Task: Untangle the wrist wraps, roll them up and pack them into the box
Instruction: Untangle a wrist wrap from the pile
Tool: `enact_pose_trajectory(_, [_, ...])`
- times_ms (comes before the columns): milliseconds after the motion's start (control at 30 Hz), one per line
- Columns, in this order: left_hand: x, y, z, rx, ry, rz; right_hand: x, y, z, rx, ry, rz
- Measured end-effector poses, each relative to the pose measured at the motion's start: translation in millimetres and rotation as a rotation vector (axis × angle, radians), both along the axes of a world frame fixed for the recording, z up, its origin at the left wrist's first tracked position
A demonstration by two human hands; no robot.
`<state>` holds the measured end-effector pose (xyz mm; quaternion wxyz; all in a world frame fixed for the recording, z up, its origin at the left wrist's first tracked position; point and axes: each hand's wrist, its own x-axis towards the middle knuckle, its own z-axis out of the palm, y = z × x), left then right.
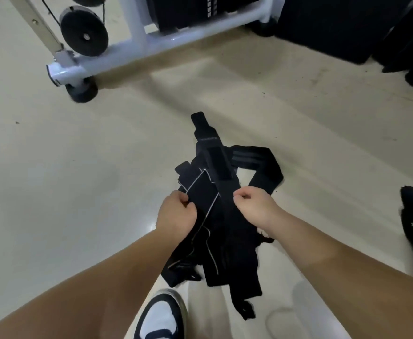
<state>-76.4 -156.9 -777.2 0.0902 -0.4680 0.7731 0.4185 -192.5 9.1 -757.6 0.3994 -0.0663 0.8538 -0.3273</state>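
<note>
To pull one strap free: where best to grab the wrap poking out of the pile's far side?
Probably the wrap's far tip, from above, pinching across its width: it sticks out flat, clear of the tangle.

Single head-worn wide-angle view, facing forward and steeply down at pale glossy floor [53, 167]. Black-and-white shoe [161, 316] near, at bottom edge; white tubular metal frame [137, 33] farther, at top.
</note>
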Motion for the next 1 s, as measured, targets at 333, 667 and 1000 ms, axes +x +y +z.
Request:
enact_pose_trajectory(333, [-16.5,2.6,-9.1,0.152,0.086,0.060,-10.6,-1.5,-46.4,-0.043,-0.069,-0.204])
enact_pose_trajectory(667, [-45.4,12.5,3.5,-0.193,0.111,-0.239,-16.7,4.4,-67.4,-0.027,-0.155,-0.094])
enact_pose_trajectory(1000, [-81.1,42.4,2.8,0.505,0.122,0.064,-33.2,33.2,-81.2,0.204,0.148,-0.089])
